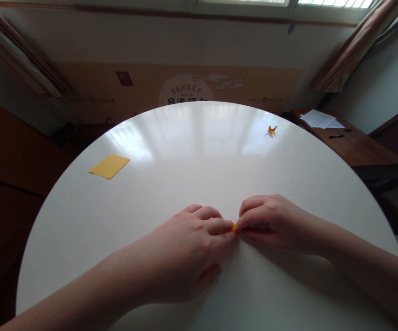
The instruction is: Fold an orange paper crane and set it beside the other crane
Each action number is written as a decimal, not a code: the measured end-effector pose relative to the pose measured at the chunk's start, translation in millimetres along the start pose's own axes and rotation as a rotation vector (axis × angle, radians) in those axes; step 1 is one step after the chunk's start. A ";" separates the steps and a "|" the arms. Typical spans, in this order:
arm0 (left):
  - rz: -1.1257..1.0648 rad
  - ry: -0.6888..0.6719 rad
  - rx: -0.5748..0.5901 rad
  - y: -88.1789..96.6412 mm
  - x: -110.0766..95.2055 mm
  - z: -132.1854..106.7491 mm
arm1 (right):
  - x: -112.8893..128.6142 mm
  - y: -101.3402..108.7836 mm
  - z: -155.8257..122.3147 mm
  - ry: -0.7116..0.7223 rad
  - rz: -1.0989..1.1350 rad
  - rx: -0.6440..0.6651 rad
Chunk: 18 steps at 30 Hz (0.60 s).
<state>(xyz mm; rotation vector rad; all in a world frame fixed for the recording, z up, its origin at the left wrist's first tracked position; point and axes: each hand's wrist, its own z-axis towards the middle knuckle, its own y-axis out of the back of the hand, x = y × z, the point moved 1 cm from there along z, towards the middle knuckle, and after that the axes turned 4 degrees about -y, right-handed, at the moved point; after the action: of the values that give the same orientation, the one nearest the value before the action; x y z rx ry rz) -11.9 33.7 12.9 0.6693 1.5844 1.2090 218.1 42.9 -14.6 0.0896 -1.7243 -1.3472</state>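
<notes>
Orange paper bit (233, 226) is pinched tight by the left hand (185, 248) and the right hand (271, 223), fingers curled shut, near the front of the white table (199, 151). A yellow sheet (109, 166) lies far left. The brown box (143, 92) behind says "ZANKEE".

Only a sliver of orange paper (233, 226) shows between the left hand (185, 248) and the right hand (271, 223). The fingers cover the rest, so its shape cannot be told, nor whether either hand pinches it or only presses on it. Both forearms run out of the picture, and the table's (199, 151) near edge is cut off at the bottom. Near the far right edge, a small orange folded piece (272, 130) is too small to make out. Beyond the far edge, the print on the box (185, 89) is blurred and partly hidden by the table.
</notes>
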 end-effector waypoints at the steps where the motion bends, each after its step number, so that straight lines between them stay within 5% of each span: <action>1: -0.002 0.004 0.004 0.0 -0.2 0.0 | 0.4 -0.2 0.1 -0.004 0.003 0.002; 18: 0.031 0.066 0.019 -3.3 -12.0 -4.3 | 1.9 6.2 -0.9 -0.151 -0.080 -0.018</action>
<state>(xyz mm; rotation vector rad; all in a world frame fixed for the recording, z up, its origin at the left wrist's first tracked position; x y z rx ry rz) -11.2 20.6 14.4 0.6748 1.6475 1.2519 220.5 43.6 -8.5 0.0481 -1.8507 -1.4594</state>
